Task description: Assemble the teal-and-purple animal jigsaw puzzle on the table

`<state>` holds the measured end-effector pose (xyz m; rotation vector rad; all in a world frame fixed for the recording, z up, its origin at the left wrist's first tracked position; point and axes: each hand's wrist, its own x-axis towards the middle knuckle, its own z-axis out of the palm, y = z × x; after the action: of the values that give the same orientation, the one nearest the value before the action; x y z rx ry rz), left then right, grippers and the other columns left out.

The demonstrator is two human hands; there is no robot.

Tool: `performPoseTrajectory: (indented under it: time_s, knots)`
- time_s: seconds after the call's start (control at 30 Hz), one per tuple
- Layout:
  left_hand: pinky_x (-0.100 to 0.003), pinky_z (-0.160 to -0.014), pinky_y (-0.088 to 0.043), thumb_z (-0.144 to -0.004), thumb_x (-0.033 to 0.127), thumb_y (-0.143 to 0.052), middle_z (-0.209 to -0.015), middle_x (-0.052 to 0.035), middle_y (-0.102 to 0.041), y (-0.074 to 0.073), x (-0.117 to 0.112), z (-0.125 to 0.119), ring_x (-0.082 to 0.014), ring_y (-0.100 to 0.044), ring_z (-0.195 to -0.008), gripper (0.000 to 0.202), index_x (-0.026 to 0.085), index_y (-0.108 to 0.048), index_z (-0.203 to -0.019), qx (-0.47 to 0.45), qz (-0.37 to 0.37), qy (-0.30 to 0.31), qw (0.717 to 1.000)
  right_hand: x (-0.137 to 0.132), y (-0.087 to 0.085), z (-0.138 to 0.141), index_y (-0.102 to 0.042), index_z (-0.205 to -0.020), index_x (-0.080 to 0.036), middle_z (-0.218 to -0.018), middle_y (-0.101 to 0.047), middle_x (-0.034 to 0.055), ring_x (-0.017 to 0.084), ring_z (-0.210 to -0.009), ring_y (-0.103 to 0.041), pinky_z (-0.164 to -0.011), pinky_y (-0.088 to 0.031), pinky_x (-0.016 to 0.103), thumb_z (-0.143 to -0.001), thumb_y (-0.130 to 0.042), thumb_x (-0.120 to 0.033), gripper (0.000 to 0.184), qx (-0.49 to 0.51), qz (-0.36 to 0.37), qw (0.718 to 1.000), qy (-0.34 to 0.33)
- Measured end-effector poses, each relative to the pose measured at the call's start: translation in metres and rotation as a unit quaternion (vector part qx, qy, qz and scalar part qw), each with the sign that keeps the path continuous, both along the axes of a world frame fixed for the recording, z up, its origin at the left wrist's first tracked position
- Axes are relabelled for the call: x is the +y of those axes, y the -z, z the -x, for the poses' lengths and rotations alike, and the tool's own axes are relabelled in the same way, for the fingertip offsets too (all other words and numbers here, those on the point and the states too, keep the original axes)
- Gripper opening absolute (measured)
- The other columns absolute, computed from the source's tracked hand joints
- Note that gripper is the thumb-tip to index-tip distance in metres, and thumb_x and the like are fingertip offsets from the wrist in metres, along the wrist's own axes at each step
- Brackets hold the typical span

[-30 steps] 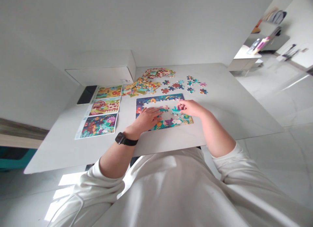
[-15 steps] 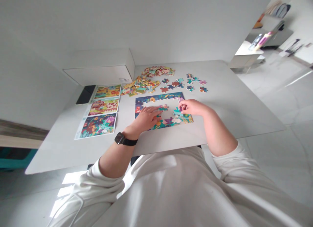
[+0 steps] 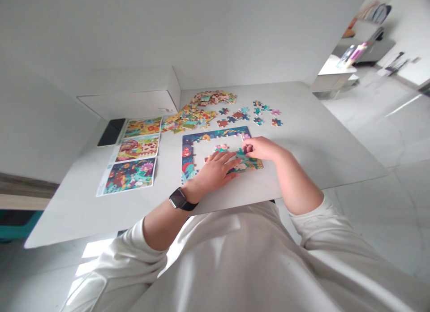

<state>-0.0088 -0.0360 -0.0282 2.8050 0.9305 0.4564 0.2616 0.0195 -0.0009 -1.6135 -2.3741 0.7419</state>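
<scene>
A partly assembled jigsaw puzzle (image 3: pixel 188 151) with a dark blue border lies near the table's front edge, bare table showing in its middle. My left hand (image 3: pixel 218 169), a black watch on its wrist, rests flat over the puzzle's lower part, fingers spread. At the puzzle's right side, the fingers of my right hand (image 3: pixel 257 147) pinch a purple puzzle piece (image 3: pixel 247 148), mostly covered by the fingertips. Between the hands, a few joined pieces (image 3: pixel 221 147) with pink and teal sit inside the border.
Loose dark pieces (image 3: pixel 238 115) and more pieces (image 3: pixel 265 108) lie behind the puzzle. Yellow pieces (image 3: pixel 188 117) and a reddish pile (image 3: pixel 213 97) are heaped farther back. On the left are a picture sheet (image 3: pixel 129 175), a phone (image 3: pixel 111 132) and a white box (image 3: pixel 126 104).
My left hand has slid right across the puzzle, uncovering its lower left corner. My right hand stays at the right side, its fingers still pinched. The view has shifted slightly.
</scene>
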Motion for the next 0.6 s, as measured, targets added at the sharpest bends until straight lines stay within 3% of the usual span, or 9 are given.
performPoseTrajectory:
  time_s: [0.27,0.47,0.6]
  knots:
    - [-0.058,-0.125,-0.039,-0.111,0.048,-0.054,-0.161,-0.0153,-0.06,0.011,0.002,-0.008,-0.0371,-0.054,-0.148,0.049,0.025,-0.068,-0.151,0.021,-0.015,0.013,1.0,0.002,0.0,-0.003,-0.082,-0.1,-0.024,-0.094,-0.08,-0.0015,0.015,-0.083,-0.069,-0.074,-0.045,0.024,-0.083,-0.08,-0.011,0.022,-0.023,-0.016,0.999,-0.017]
    - [-0.056,-0.127,-0.038,-0.11,0.047,-0.056,-0.161,-0.0147,-0.061,0.014,0.002,-0.01,-0.0354,-0.055,-0.148,0.054,0.024,-0.061,-0.159,0.011,-0.009,0.006,1.0,0.002,-0.011,-0.016,-0.081,-0.103,-0.023,-0.094,-0.082,0.0,0.015,-0.082,-0.072,-0.079,-0.049,0.024,-0.092,-0.074,-0.015,0.016,0.009,-0.038,0.994,0.099]
    - [-0.057,-0.127,-0.039,-0.111,0.047,-0.055,-0.161,-0.0154,-0.061,0.013,0.002,-0.011,-0.0363,-0.055,-0.148,0.052,0.022,-0.064,-0.155,0.022,-0.015,0.001,1.0,0.0,-0.011,-0.013,-0.079,-0.098,-0.024,-0.096,-0.083,-0.0002,0.016,-0.082,-0.073,-0.075,-0.048,0.024,-0.09,-0.082,-0.022,0.009,-0.021,-0.012,0.994,0.105]
